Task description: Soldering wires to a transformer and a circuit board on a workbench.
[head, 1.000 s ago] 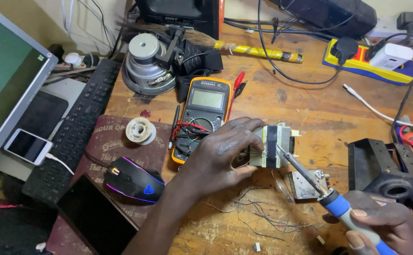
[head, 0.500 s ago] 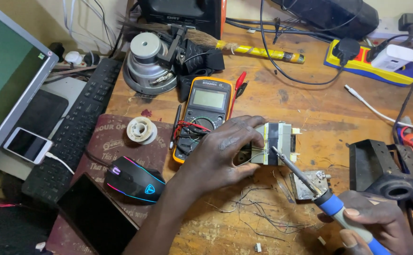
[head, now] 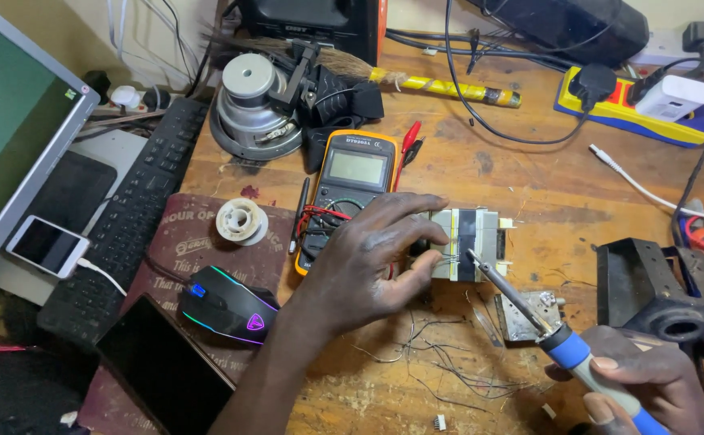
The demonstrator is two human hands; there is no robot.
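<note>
At the middle of the scarred wooden bench (head: 529, 173), the left hand (head: 368, 262) lies palm down with fingers spread and half curled, thumb and fingertips pressing the left side of a small transformer (head: 469, 244), a blocky laminated core wrapped in pale tape with a dark band. The right hand (head: 638, 387), near right, is closed round the blue handle of a soldering iron (head: 529, 310); its thin metal tip touches the transformer's near edge. The left hand covers the lower part of an orange-cased multimeter (head: 352, 181), red and black leads trailing. Loose fine wire strands (head: 441, 366) litter the wood nearer. Left: a black mouse with coloured light trim (head: 227, 304), a white solder spool (head: 241, 220), a black keyboard (head: 126, 217). Right: a black metal bracket (head: 650, 286).
</note>
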